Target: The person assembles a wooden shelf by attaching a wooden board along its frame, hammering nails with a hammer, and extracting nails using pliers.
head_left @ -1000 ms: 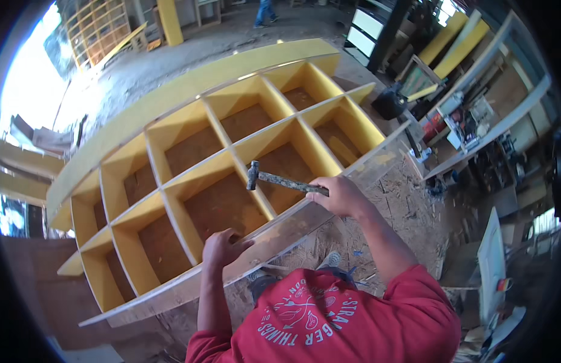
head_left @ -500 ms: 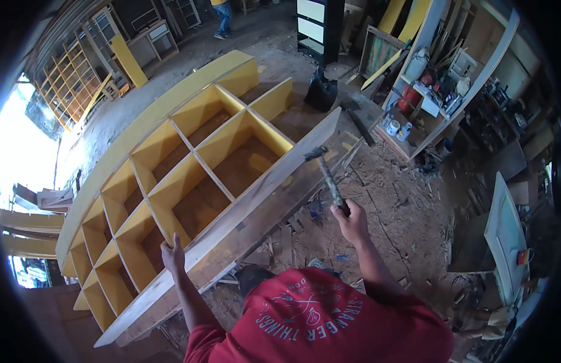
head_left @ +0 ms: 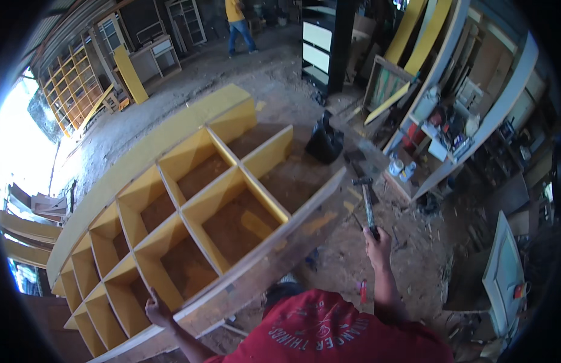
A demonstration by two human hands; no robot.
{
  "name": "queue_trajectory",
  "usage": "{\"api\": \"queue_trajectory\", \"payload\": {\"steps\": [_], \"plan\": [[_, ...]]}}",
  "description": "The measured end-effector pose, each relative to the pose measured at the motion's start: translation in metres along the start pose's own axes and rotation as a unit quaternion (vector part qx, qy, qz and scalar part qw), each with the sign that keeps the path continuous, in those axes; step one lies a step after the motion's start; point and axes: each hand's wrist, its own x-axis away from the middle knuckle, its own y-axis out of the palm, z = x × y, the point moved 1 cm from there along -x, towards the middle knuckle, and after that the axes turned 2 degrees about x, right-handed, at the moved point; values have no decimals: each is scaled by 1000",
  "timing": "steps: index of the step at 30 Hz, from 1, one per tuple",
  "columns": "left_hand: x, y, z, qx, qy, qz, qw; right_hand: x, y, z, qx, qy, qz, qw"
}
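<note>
A large curved shelf frame (head_left: 148,241) with yellow dividers forming several compartments lies in front of me. Along its near side runs a bare wooden board (head_left: 256,249). My left hand (head_left: 158,310) is closed at the near end of a yellow divider, its fingers around the edge, just behind the board. To the right of the frame, my right hand (head_left: 378,244) grips a hammer (head_left: 369,204) by its dark handle. The hammer's head points away from me, near the board's far right end, apart from it.
A black plastic bag (head_left: 324,140) sits beyond the frame. At the right stand an open shelf (head_left: 413,187) with containers and a leaning pale panel (head_left: 501,272). A black cabinet (head_left: 323,45) and a person in yellow (head_left: 237,24) are at the back. Scraps litter the floor.
The view has shifted, so the frame and background sit lower. My right hand with the hammer is farther right. The left hand stays at the frame's near edge.
</note>
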Motion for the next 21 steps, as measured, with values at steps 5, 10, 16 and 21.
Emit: {"api": "queue_trajectory", "payload": {"steps": [5,10,16,21], "plan": [[2,4,3,-7,-24,8,1000,-110,-11,-26,282,-206,22,937],[19,9,0,19,-31,50,998,-209,23,-105,370,-236,-40,898],[120,6,89,128,71,157,977,-333,88,-88,414,-283,-258,826],[238,24,166,168,17,51,984,-382,116,-26,365,-304,-397,786]]}}
